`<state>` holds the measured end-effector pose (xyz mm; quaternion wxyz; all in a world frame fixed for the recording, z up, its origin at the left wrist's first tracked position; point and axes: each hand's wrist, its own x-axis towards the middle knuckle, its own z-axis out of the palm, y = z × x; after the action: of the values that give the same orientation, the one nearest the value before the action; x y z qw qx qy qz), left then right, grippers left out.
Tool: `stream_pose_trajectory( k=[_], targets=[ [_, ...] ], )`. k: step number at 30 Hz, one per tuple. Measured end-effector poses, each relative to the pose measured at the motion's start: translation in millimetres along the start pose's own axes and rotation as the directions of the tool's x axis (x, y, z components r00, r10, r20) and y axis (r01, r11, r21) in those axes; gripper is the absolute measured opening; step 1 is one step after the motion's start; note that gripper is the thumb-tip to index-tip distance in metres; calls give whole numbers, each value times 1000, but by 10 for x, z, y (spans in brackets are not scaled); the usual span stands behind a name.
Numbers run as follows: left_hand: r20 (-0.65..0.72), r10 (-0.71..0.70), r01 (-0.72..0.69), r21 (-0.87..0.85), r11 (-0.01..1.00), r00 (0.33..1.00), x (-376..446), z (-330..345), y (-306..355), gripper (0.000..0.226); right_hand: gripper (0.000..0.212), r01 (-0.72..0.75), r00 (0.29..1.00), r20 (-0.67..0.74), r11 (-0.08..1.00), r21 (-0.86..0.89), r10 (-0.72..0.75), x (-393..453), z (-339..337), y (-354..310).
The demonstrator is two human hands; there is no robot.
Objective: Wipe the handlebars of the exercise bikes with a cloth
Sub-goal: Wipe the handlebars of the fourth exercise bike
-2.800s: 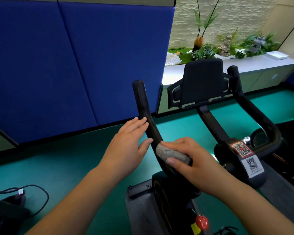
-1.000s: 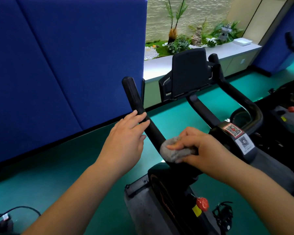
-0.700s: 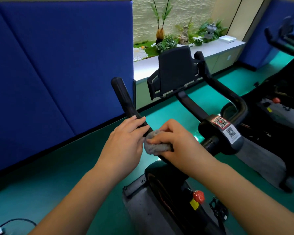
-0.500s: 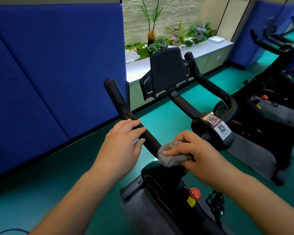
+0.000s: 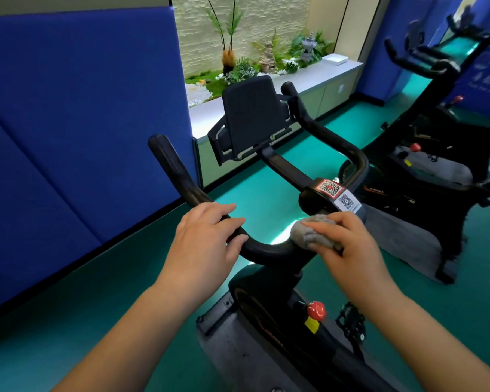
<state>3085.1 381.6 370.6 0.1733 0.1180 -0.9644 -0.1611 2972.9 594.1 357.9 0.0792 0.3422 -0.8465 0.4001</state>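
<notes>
Currently, head view: right hand [image 5: 348, 250] is pinching the grey cloth [image 5: 311, 232] against the handlebar [image 5: 266, 250] beside its centre clamp. Left hand [image 5: 204, 241] is curling over the left bar, which is running up-left away from the cloth; right hand nearer.

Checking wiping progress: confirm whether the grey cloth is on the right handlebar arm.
No: the crumpled grey cloth sits on the black handlebar's left bend.

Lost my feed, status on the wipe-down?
Left hand gripping the handlebar. Right hand pressing the cloth at the bar's centre bend. Nothing in the way.
</notes>
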Motion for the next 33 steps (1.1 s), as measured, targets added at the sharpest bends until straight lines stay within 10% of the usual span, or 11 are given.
stream_pose_trajectory(
  k=[8,14,33],
  targets=[
    [-34,6,-6,19,1000,999,50,117,160,27,40,46,998,-49,999,29,-45,-178,299,-226],
    [-25,-14,14,20,1000,1000,38,106,183,27,32,-170,966,-184,983,67,179,-23,103,19],
    [-34,4,-4,5,1000,999,17,110,165,23,37,-50,977,-206,998,23,54,-147,265,-67]
  ],
)
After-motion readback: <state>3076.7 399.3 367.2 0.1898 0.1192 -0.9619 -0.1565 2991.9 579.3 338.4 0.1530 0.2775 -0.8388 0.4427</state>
